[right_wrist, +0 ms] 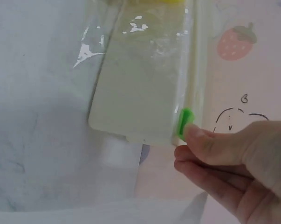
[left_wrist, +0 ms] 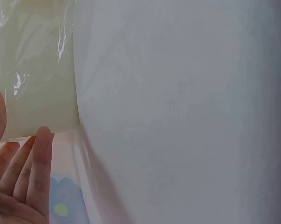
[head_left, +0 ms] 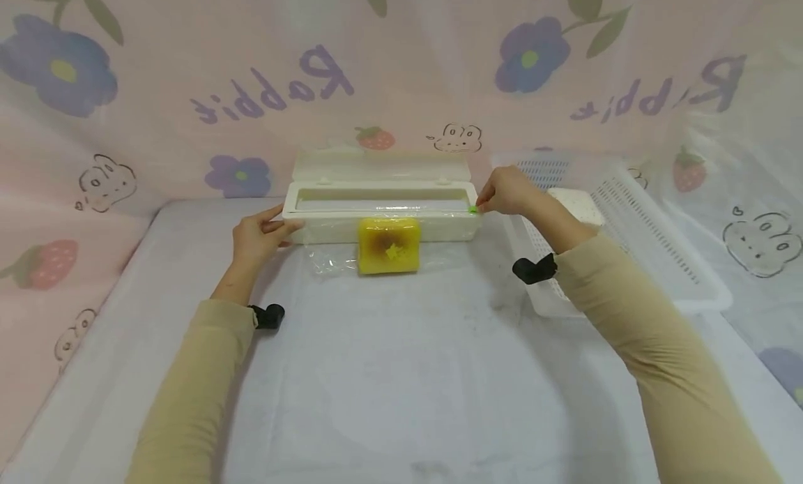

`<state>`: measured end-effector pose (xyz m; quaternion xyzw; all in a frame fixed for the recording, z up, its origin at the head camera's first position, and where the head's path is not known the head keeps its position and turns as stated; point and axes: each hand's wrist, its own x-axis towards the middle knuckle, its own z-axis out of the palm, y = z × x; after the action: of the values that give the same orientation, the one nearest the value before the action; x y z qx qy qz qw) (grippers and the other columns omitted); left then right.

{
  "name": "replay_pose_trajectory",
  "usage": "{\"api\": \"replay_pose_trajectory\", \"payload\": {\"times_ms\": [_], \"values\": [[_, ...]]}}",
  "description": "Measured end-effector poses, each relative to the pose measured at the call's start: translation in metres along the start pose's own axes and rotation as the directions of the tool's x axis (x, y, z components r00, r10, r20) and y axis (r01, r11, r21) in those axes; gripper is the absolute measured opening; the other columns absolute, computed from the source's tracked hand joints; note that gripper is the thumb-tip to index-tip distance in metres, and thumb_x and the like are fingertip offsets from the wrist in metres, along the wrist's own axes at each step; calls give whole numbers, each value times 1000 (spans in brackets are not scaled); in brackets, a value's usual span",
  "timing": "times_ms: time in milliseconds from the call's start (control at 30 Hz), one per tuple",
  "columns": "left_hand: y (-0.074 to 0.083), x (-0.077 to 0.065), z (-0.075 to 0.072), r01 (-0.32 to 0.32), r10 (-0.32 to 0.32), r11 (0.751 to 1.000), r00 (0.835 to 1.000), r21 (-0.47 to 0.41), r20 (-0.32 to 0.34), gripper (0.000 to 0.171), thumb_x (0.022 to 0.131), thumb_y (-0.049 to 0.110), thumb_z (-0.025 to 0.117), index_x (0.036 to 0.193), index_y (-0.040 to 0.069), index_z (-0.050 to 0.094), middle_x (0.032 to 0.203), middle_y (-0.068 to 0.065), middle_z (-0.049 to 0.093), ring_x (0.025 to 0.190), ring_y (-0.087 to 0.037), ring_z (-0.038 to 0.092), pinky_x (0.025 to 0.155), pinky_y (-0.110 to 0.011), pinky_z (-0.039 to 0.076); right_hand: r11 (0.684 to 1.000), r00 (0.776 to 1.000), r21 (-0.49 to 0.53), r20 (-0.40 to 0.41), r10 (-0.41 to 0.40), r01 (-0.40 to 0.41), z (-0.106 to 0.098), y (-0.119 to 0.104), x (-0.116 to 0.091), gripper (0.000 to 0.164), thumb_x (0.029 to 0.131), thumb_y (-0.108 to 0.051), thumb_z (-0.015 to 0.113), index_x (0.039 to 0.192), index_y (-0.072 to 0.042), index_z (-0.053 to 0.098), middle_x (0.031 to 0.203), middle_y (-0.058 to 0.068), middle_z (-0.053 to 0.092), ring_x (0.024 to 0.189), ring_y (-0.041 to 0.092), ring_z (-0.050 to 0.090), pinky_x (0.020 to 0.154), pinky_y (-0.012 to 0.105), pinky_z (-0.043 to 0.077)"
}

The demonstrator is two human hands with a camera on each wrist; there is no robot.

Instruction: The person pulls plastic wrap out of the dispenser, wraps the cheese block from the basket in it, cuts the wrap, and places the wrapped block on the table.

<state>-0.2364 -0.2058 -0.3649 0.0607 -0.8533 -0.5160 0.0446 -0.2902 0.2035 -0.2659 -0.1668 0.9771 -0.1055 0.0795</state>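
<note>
While your left hand (head_left: pixel 257 236) grips the dispenser (head_left: pixel 383 185), your right hand (head_left: pixel 511 191) pinches the green slider (right_wrist: pixel 183 122) at its right end
Looks like cutting film (head_left: pixel 327 263); next likely calls for sliding leftward, yellow block (head_left: pixel 376 250) just in front

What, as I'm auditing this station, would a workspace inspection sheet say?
Surface: pale flat tabletop, faint dark smudges.
Job's things: long white plastic box, lid open; clear crinkled film over its front; yellow square block with brown patch in front.
Clutter: white perforated plastic basket holding a white block.
Grips: left grip holds the box's left end; right grip pinches a small green tab.
Cables: nothing seen.
Surroundings: pink printed backdrop with flowers, rabbits, strawberries.
</note>
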Motion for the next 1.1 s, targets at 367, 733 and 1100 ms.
{"api": "replay_pose_trajectory", "payload": {"times_ms": [367, 733, 1100], "values": [[5, -9, -14, 76, -79, 997, 988, 29, 133, 76, 84, 51, 68, 141, 5, 46, 138, -15, 54, 129, -28, 49, 109, -41, 38, 997, 998, 57, 19, 54, -55, 3, -15, -9, 32, 85, -7, 62, 113, 9, 65, 116, 28, 63, 107, 41, 59, 92, 51, 50], [13, -19, -24, 96, -83, 994, 973, -48, 215, 82, 92, 59, 50, 148, 2, 30, 144, -20, 43, 126, -35, 50, 109, -42, 39, 920, 938, 184, -56, -341, 346, 43, -69, 1, 76, 83, -42, 73, 144, -9, 42, 147, 12, 42, 135, 30, 40, 112, 46, 34], [35, -69, 6, 218, -224, 974, 967, -66, -122, 51, 97, 46, 47, 114, -1, 56, 96, -7, 64, 69, -7, 59, 72, -24, 54, 928, 938, 145, -5, -347, 344, 55, -96, 7, 92, 81, -44, 74, 151, -8, 27, 158, 11, 24, 146, 31, 20, 120, 47, 17]]}}
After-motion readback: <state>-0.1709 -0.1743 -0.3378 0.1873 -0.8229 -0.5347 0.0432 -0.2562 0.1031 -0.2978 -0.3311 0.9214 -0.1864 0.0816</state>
